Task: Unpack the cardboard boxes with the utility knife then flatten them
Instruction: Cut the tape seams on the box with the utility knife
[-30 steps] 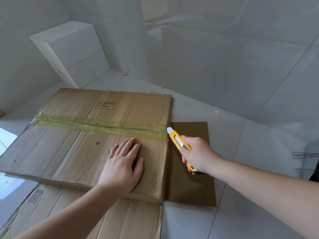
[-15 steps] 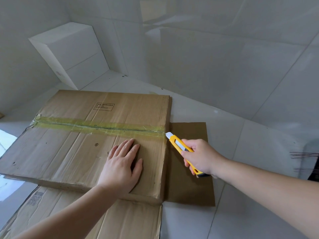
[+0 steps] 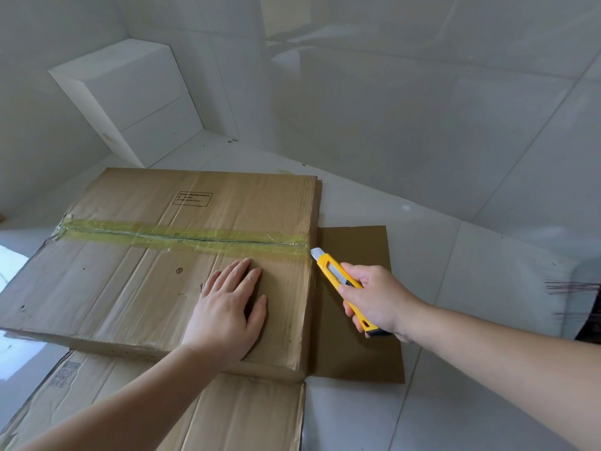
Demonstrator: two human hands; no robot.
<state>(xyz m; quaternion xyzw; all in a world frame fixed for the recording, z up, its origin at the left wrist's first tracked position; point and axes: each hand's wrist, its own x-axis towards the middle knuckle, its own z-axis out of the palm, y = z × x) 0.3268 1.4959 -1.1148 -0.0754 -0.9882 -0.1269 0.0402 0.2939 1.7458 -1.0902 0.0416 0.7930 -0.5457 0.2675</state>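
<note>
A flat brown cardboard box (image 3: 130, 281) lies on the tiled floor, its top seam sealed with a strip of yellowish tape (image 3: 182, 237). My left hand (image 3: 227, 307) rests flat on the box's near right part, fingers straight. My right hand (image 3: 377, 297) grips a yellow utility knife (image 3: 328, 266) just right of the box. The knife's tip sits at the box's right edge, just below the end of the tape.
Flattened cardboard (image 3: 227, 415) lies under the box toward me, and a dark brown flap (image 3: 357, 346) spreads on the floor to the right, under the knife. A white block (image 3: 130, 96) stands in the far left corner against tiled walls.
My right hand has drawn the knife slightly toward me and rightward, away from the tape's end. The left hand stays pressed on the box.
</note>
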